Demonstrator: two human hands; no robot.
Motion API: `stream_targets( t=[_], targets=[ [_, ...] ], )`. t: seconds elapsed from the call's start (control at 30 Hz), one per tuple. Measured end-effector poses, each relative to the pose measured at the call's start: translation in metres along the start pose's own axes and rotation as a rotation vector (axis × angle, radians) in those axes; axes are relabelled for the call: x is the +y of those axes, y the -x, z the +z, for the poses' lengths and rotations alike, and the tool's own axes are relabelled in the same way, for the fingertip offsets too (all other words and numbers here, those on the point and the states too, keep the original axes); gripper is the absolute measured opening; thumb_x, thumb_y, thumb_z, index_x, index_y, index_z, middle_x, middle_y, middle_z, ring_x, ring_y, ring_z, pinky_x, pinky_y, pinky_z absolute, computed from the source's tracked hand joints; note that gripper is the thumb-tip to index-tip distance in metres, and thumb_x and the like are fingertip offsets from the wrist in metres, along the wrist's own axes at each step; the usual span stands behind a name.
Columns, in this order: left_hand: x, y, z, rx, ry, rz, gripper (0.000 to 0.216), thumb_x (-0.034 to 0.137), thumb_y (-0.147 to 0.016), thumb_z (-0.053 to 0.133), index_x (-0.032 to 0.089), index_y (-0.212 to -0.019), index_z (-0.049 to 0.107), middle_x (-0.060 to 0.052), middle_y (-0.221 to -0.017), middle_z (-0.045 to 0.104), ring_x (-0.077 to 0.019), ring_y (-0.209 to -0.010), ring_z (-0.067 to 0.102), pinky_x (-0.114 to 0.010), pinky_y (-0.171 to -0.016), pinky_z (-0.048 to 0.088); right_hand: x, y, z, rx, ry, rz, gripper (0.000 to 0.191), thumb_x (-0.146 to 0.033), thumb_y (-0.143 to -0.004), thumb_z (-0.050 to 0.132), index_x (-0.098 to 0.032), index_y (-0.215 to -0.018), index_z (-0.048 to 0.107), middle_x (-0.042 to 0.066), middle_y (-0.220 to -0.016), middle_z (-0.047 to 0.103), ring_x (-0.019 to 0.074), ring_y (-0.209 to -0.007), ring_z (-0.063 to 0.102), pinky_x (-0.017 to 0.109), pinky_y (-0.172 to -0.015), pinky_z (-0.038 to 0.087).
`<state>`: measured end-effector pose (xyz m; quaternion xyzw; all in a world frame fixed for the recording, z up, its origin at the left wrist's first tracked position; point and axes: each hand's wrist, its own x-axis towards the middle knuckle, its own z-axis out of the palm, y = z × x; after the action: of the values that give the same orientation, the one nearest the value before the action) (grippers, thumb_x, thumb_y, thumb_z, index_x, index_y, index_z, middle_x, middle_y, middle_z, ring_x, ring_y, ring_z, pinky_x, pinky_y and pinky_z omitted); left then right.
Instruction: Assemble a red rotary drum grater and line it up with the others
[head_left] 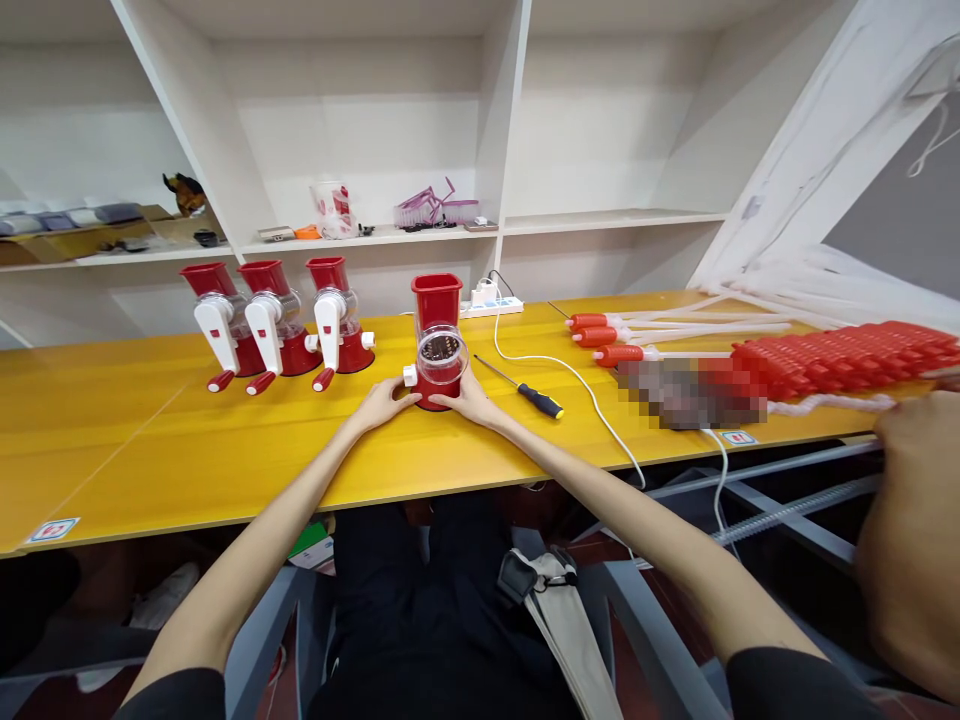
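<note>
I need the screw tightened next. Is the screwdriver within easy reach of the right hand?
Probably yes: the screwdriver lies on bare table just right of the right hand, with nothing between them.

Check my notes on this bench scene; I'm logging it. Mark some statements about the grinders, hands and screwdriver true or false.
1. Both hands, left hand and right hand, rest at the base of the red grinder. True.
2. That grinder has a white crank handle. False: none shows on it; the three grinders to its left have them.
3. The screwdriver lies on the yellow table, right of the hands. True.
4. The right hand holds the screwdriver. False: it lies apart, untouched.
</note>
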<state>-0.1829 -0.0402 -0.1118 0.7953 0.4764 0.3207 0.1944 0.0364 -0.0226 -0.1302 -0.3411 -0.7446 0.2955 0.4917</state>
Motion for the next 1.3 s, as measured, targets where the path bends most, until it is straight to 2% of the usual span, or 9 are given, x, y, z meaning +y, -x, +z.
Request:
stream_targets(
  t=[0.17, 0.27, 0.4, 0.53, 0.63, 0.87, 1.07, 1.17, 1.3],
  targets=[
    [0.001, 0.002, 0.009, 0.061, -0.145, -0.124, 0.092, 0.067, -0.069, 0.074, 0.014, -0.14, 0.047, -0.019, -0.139, 0.06, -0.0381, -0.127, 0.058, -0.05, -0.106, 0.045, 0.012, -0.008, 0.003, -0.058, 0.003, -0.036, 0.1, -0.039, -0.074, 0.077, -0.014, -0.154, 0.022, 0.019, -0.155, 0.037, 0.0278, -0.146, 0.036, 0.046, -0.123, 0.025],
    [0.003, 0.004, 0.011, 0.095, -0.171, -0.106, 0.105, 0.065, -0.069, 0.075, 0.014, -0.15, 0.032, -0.022, -0.147, 0.052, -0.0382, -0.134, 0.052, -0.051, -0.11, 0.042, 0.012, -0.006, 0.004, -0.052, 0.014, -0.059, 0.098, -0.039, -0.075, 0.076, -0.014, -0.154, 0.023, 0.02, -0.154, 0.039, 0.028, -0.145, 0.038, 0.046, -0.123, 0.024],
    [0.006, 0.001, 0.009, 0.116, -0.19, -0.062, 0.093, 0.06, -0.078, 0.07, 0.016, -0.15, 0.03, -0.02, -0.153, 0.045, -0.035, -0.139, 0.048, -0.048, -0.114, 0.039, 0.011, -0.01, 0.001, -0.039, 0.046, -0.081, 0.096, -0.039, -0.075, 0.077, -0.016, -0.153, 0.027, 0.018, -0.151, 0.044, 0.0275, -0.143, 0.04, 0.046, -0.123, 0.026],
    [0.006, -0.003, 0.008, 0.162, -0.21, -0.064, 0.084, 0.06, -0.078, 0.07, 0.017, -0.143, 0.038, -0.018, -0.144, 0.054, -0.0336, -0.131, 0.055, -0.046, -0.109, 0.044, 0.012, -0.02, -0.004, -0.103, 0.05, -0.077, 0.09, -0.039, -0.073, 0.079, -0.016, -0.148, 0.035, 0.017, -0.144, 0.052, 0.0279, -0.136, 0.049, 0.046, -0.118, 0.033],
    [0.003, -0.004, 0.009, 0.185, -0.216, -0.077, 0.077, 0.054, -0.079, 0.069, 0.016, -0.14, 0.04, -0.018, -0.142, 0.053, -0.0328, -0.125, 0.058, -0.046, -0.105, 0.046, 0.012, -0.023, -0.006, -0.113, 0.075, -0.066, 0.084, -0.041, -0.074, 0.079, -0.016, -0.145, 0.04, 0.017, -0.14, 0.055, 0.0288, -0.131, 0.052, 0.048, -0.114, 0.037],
    [0.002, -0.008, 0.011, 0.25, -0.165, -0.045, 0.045, 0.031, -0.085, 0.056, 0.015, -0.126, 0.05, -0.014, -0.121, 0.062, -0.026, -0.11, 0.062, -0.042, -0.099, 0.051, 0.008, -0.015, 0.002, 0.068, 0.172, -0.121, 0.08, -0.047, -0.078, 0.076, -0.017, -0.144, 0.041, 0.016, -0.129, 0.052, 0.0308, -0.129, 0.049, 0.05, -0.114, 0.037],
    [0.016, -0.009, 0.012, 0.252, -0.253, -0.025, 0.042, 0.038, -0.087, 0.057, 0.015, -0.122, 0.054, -0.016, -0.123, 0.059, -0.0298, -0.109, 0.062, -0.046, -0.099, 0.049, 0.018, -0.024, -0.009, 0.125, 0.195, -0.089, 0.077, -0.048, -0.072, 0.081, -0.013, -0.133, 0.052, 0.016, -0.12, 0.055, 0.0296, -0.118, 0.056, 0.048, -0.107, 0.046],
    [0.021, -0.005, 0.014, 0.246, -0.274, -0.008, 0.041, 0.042, -0.087, 0.058, 0.016, -0.119, 0.055, -0.013, -0.115, 0.064, -0.0259, -0.095, 0.066, -0.041, -0.089, 0.053, 0.03, -0.028, -0.022, 0.143, 0.133, 0.001, 0.068, -0.047, -0.072, 0.081, -0.014, -0.127, 0.058, 0.016, -0.118, 0.061, 0.0285, -0.109, 0.062, 0.048, -0.1, 0.051],
    [0.027, -0.001, 0.021, 0.195, -0.187, 0.074, 0.042, 0.042, -0.087, 0.06, 0.018, -0.121, 0.056, -0.007, -0.1, 0.07, -0.0195, -0.077, 0.068, -0.034, -0.076, 0.055, 0.038, -0.029, -0.03, 0.149, 0.075, 0.043, 0.051, -0.04, -0.082, 0.07, -0.014, -0.124, 0.06, 0.016, -0.111, 0.069, 0.0291, -0.104, 0.067, 0.049, -0.093, 0.055]
  ],
)
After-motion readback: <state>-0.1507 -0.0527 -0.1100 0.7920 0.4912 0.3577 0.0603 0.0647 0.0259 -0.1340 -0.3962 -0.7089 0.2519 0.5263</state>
